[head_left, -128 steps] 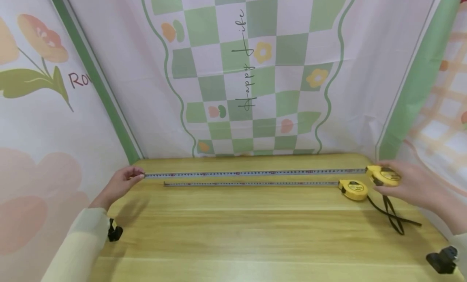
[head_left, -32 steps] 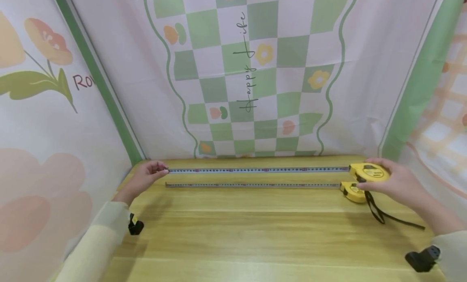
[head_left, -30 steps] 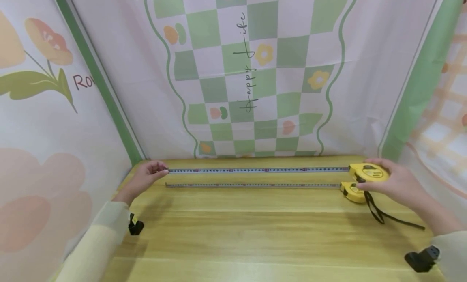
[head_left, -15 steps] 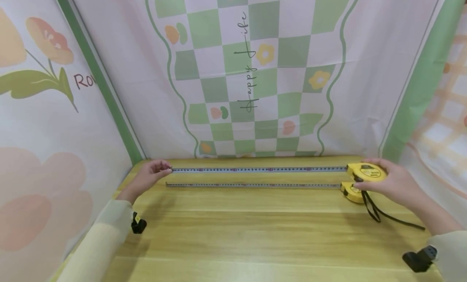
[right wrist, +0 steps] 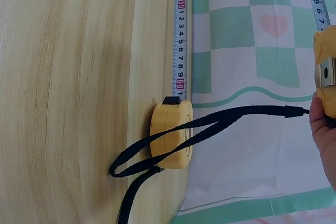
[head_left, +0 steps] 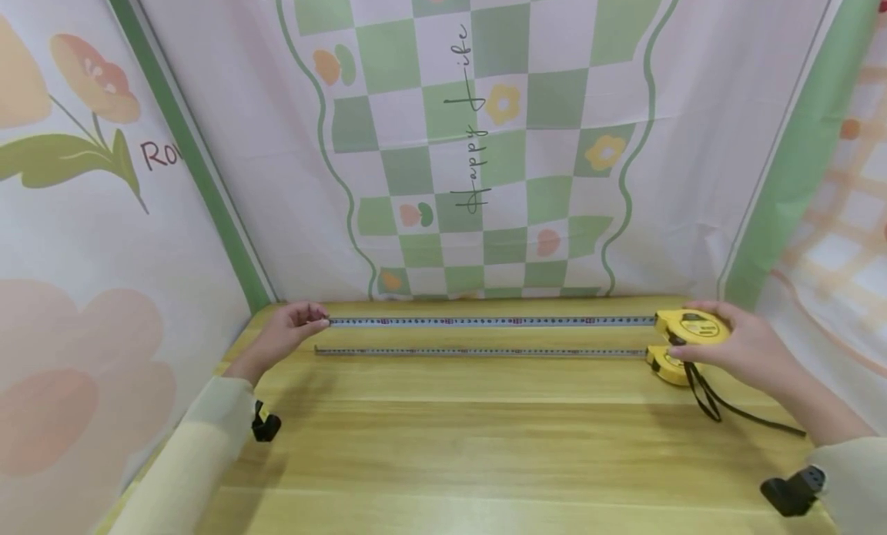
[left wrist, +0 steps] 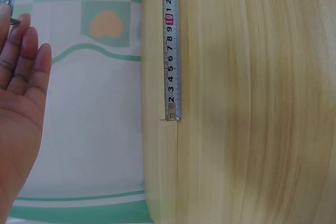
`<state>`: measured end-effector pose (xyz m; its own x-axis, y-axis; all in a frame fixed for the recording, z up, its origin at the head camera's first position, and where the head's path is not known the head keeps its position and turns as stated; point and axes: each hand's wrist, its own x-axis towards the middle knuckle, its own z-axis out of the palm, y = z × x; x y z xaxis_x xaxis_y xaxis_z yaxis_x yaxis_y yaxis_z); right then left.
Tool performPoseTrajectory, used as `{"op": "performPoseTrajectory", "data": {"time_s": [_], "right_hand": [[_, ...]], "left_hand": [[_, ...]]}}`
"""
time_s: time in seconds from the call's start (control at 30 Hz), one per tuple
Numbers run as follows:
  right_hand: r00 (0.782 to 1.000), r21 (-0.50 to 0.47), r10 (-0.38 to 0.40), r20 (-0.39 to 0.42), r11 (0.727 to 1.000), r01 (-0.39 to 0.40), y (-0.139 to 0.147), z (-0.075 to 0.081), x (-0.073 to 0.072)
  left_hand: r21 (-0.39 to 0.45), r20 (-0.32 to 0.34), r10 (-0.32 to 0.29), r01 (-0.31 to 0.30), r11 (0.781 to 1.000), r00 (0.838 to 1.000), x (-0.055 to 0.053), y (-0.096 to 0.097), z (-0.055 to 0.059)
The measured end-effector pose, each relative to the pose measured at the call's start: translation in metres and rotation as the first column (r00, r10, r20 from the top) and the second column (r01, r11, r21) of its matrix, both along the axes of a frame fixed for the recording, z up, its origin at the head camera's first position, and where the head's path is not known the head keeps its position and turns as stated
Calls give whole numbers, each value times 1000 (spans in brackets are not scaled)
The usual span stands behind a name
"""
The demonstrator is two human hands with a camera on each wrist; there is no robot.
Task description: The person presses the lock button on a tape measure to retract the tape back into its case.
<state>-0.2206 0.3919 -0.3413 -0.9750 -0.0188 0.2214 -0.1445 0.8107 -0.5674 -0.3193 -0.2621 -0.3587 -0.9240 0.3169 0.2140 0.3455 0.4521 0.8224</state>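
Up off the wooden table, a yellow tape measure (head_left: 705,326) sits in my right hand (head_left: 755,350), thumb along its near side and fingers over the back. Its blade (head_left: 478,322) runs straight across to my left hand (head_left: 287,333), where thumb and fingertips pinch the hooked end. A second yellow tape measure (right wrist: 173,137) lies on the table, partly hidden under my right thumb in the head view. Its drawn-out blade (left wrist: 170,56) lies roughly parallel to the held one, hook at the left. A black wrist strap (right wrist: 226,114) hangs from the held case across the lying one.
The light wooden table (head_left: 471,443) reaches back to a checked green and white cloth (head_left: 478,173). Printed cloths also hang at the left (head_left: 76,235) and right. Black cameras (head_left: 793,490) are worn at both wrists.
My hands have come closer together, left hand moving right and right hand moving left, so the held blade is shorter. The lying tape measure has stayed in place on the table.
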Motion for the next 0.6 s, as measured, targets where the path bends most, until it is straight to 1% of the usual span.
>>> {"op": "performPoseTrajectory", "data": {"time_s": [0.1,0.37,0.6], "right_hand": [[1000,3,2,-1,1000,-2,-1,0,0],[1000,7,5,-7,1000,-5,-2,-1,-2],[1000,0,-3,6,1000,3,-6,1,0]], "left_hand": [[3,2,4,-4,1000,1000,-1,2,1],[15,1,-10,10,1000,1000,-4,3,0],[24,18,-15,15,1000,1000,-3,8,0]]}}
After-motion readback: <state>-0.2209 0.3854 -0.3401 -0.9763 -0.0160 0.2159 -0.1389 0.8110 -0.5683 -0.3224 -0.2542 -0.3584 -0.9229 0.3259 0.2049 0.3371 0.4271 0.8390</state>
